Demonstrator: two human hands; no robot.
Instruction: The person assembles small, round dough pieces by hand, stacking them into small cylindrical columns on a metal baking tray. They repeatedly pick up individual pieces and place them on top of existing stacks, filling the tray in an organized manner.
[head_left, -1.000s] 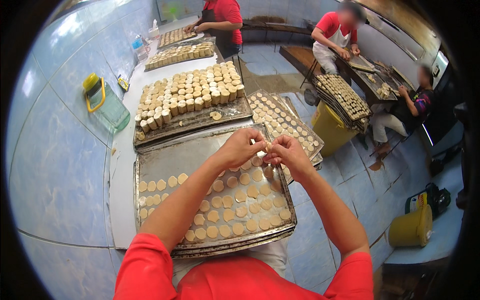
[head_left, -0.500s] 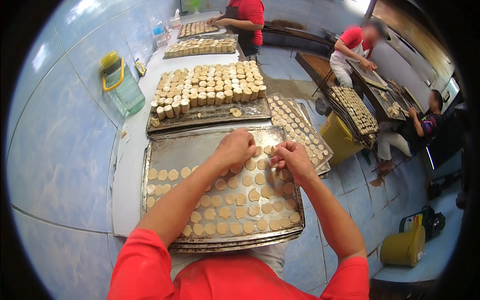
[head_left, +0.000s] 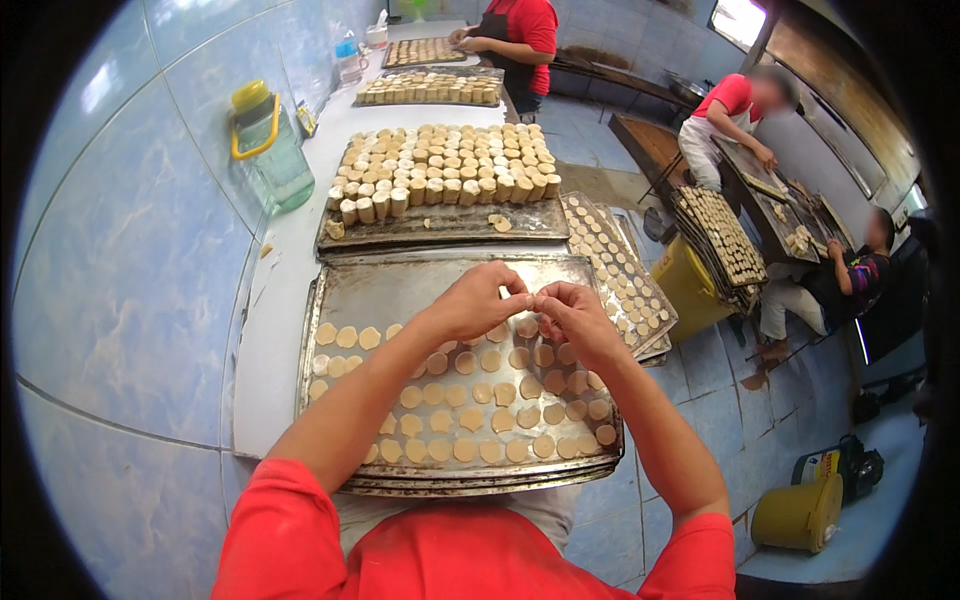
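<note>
Counter edge (head_left: 262, 400), tray (head_left: 400, 290) half bare.

One head-worn fisheye looks steeply down, close over the baking tray (head_left: 400, 290), rims probably distorted.

Hands: left hand (head_left: 472, 303) and right hand (head_left: 575, 318) pinch a dough piece (head_left: 528, 300) together.
Below: metal tray (head_left: 400, 290) (rows of flat dough rounds (head_left: 470, 420)).
Far: stacked dough cylinders (head_left: 445, 170).

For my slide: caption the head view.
Both hands, left hand and right hand, pinch a dough piece above a metal tray of flat rounds.
</note>
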